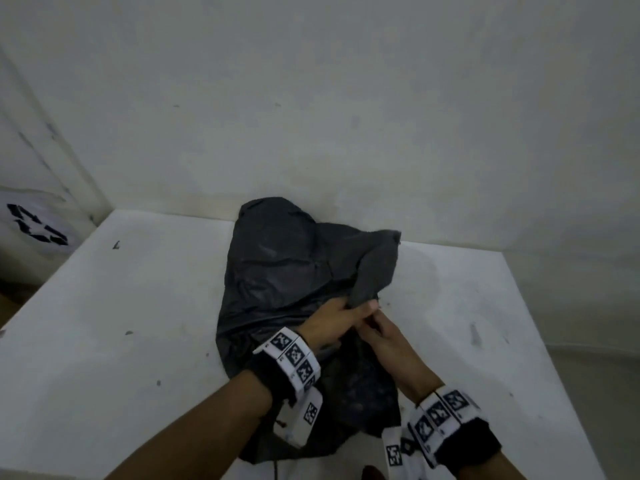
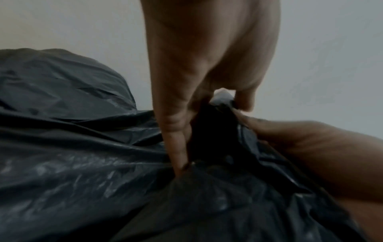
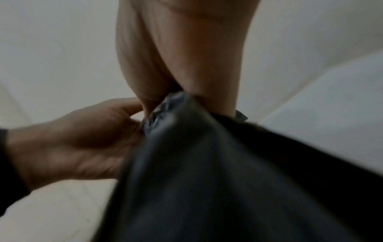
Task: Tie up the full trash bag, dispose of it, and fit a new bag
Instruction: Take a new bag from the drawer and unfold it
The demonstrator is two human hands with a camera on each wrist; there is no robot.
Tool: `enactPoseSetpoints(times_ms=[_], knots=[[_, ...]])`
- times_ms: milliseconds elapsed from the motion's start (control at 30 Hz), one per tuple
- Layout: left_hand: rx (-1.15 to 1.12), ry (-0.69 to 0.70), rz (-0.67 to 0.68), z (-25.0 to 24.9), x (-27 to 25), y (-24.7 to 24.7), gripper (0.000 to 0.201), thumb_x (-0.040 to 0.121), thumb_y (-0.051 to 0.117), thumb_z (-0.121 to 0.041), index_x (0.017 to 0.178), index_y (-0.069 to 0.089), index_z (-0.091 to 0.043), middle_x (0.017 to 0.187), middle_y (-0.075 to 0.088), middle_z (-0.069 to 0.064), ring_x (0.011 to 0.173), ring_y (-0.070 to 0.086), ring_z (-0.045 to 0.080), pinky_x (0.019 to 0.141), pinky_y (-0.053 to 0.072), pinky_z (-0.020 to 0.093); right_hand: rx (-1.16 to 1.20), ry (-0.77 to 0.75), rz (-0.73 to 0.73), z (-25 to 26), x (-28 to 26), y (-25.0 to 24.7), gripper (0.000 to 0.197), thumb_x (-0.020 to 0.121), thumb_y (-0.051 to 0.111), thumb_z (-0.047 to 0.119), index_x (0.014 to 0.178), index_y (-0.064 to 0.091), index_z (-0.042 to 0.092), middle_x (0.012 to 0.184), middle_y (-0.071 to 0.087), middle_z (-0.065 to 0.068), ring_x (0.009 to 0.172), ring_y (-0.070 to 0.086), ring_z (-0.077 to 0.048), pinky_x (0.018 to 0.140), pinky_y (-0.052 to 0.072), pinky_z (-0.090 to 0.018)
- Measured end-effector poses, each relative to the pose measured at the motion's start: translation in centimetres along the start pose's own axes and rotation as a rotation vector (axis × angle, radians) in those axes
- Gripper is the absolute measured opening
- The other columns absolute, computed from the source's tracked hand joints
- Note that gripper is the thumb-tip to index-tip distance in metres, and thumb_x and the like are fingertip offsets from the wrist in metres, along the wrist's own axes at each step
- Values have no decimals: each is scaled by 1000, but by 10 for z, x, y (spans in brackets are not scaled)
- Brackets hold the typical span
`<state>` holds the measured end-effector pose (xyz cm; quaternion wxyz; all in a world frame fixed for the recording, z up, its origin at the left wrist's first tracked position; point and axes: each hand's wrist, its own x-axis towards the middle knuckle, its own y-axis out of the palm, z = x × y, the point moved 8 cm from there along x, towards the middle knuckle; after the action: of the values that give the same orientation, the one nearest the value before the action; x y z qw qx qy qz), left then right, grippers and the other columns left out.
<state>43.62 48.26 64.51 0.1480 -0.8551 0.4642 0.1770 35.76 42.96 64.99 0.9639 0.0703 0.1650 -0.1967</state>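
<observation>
A black trash bag (image 1: 284, 265) lies bulging on a white table (image 1: 121, 306), its loose mouth towards me. My left hand (image 1: 332, 323) pinches a gathered strip of the bag's plastic, and a flap (image 1: 377, 268) stands up from that grip. My right hand (image 1: 381, 330) meets it from the right and pinches the same bunched plastic. In the left wrist view my left hand (image 2: 207, 65) has fingers dug into the folds of the bag (image 2: 72, 131), with my right hand (image 2: 311, 155) beside it. The right wrist view shows my right hand (image 3: 186, 57) holding the bag (image 3: 207, 180) opposite my left hand (image 3: 72, 147).
A white wall (image 1: 346, 116) rises right behind the table. At the far left, below table height, stands a white object with a black recycling mark (image 1: 34, 230). The table's right edge (image 1: 540, 323) drops to the floor.
</observation>
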Motion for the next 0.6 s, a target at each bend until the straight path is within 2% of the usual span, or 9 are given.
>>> enactPoseSetpoints(times_ms=[33,133,167,233,267,367,467,533,600], knots=[[47,36,-48,-3,2,1,49,91,54,-51,110,68,-8,109,70,10,104,64,23,96,51,39,-69,-38,-23,5,0,-1,22,99,51,25,119,59,28,113,67,14,104,65,-2,83,51,-14],[-2,35,-192,0,6,1,52,98,44,-45,110,68,-1,109,69,16,103,64,26,98,48,38,-185,-93,-157,11,3,-16,15,95,59,23,93,65,9,95,72,-9,85,69,-16,72,55,-22],[-62,27,-218,3,9,-1,53,99,42,-45,110,67,0,110,68,17,104,64,27,99,48,39,-181,-83,-205,8,4,-22,22,93,61,26,90,65,5,92,72,-12,82,70,-19,73,56,-28],[-188,-18,-285,9,13,-13,53,99,40,-46,119,63,-2,116,66,16,107,62,30,99,48,41,-93,-43,-299,-1,8,-41,34,89,66,33,94,67,-1,95,72,-18,90,70,-30,84,57,-44],[-261,-50,-327,14,14,-22,55,98,40,-49,125,59,-5,121,63,14,109,60,31,99,48,43,-23,-25,-341,-6,9,-52,33,88,68,31,96,68,0,96,73,-18,93,69,-34,87,56,-49],[-486,-103,-460,27,15,-59,60,97,38,-52,129,52,-3,122,60,12,105,59,31,90,51,40,185,18,-408,-12,11,-81,23,92,64,20,103,70,2,100,74,-16,96,69,-34,91,54,-49],[-574,-79,-585,34,5,-99,73,92,42,-60,131,53,1,127,60,17,109,59,34,99,48,45,346,3,-497,-13,13,-116,31,94,60,19,114,64,-4,109,70,-20,102,66,-35,91,52,-43],[-534,-67,-617,39,-3,-120,94,71,56,-76,131,54,-4,128,60,16,112,59,36,102,46,48,321,-6,-603,-11,14,-139,35,92,63,26,112,64,-2,108,68,-20,101,65,-35,87,53,-41],[-430,-74,-667,40,-17,-129,113,55,69,-78,137,46,-4,132,57,13,115,57,35,103,45,46,101,-31,-695,-3,11,-158,35,92,63,31,103,61,-2,104,66,-18,98,63,-33,83,52,-39]])
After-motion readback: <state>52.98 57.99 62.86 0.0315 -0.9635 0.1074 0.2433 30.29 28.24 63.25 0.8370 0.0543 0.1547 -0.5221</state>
